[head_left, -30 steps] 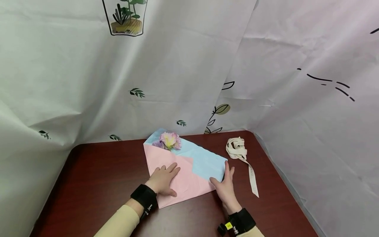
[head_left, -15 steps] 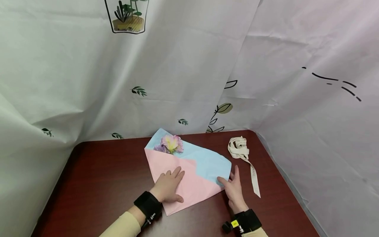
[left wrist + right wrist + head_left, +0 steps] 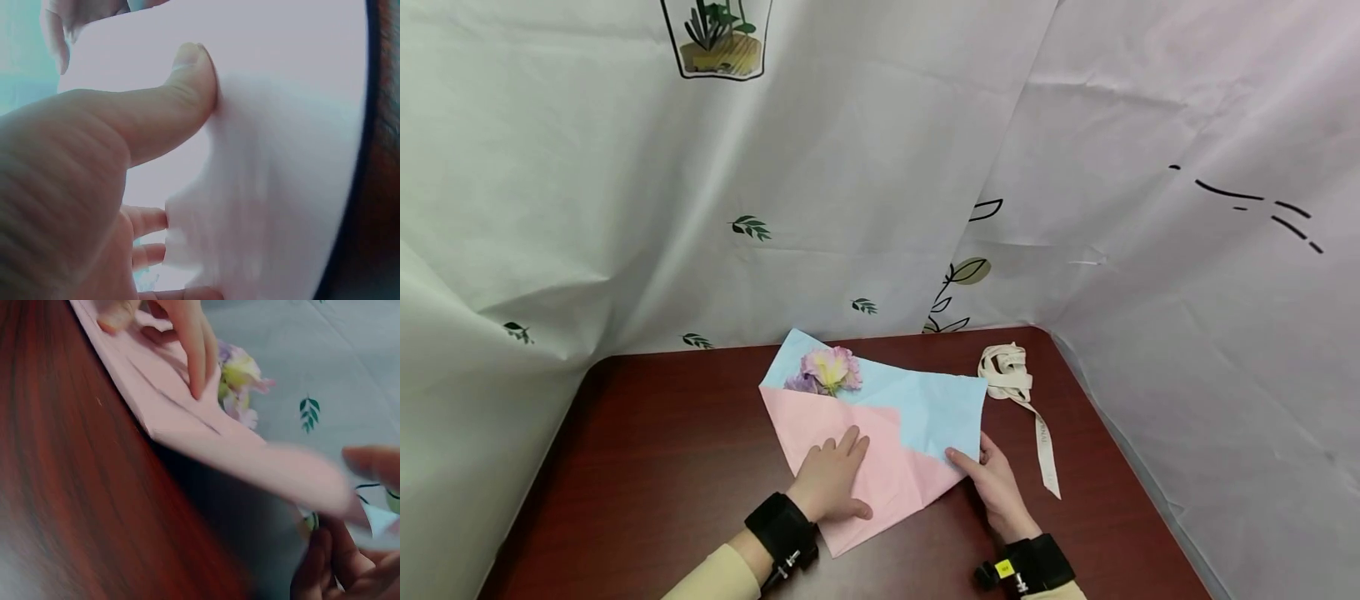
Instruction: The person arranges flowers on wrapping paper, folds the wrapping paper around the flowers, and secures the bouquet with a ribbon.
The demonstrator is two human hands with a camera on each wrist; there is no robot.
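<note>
Folded wrapping paper, pink outside and light blue inside, lies on the table with its right side raised. A pink, yellow and purple flower shows at its upper left opening; the stem is hidden. My left hand rests with spread fingers on the pink face, the thumb toward the lower edge. At the right edge my right hand holds the paper, thumb in front and fingers behind. In the right wrist view the lifted pink flap stands off the table, between the thumb and fingers of my right hand.
A bundle of cream ribbon lies at the table's back right, its tail running toward the front. The dark red-brown table ends at a pale printed cloth hanging behind and to the right.
My right hand has moved a little right and nearer, its fingers now behind the paper's edge. The blue right corner has risen. The left hand and paper have shifted slightly right and nearer.
</note>
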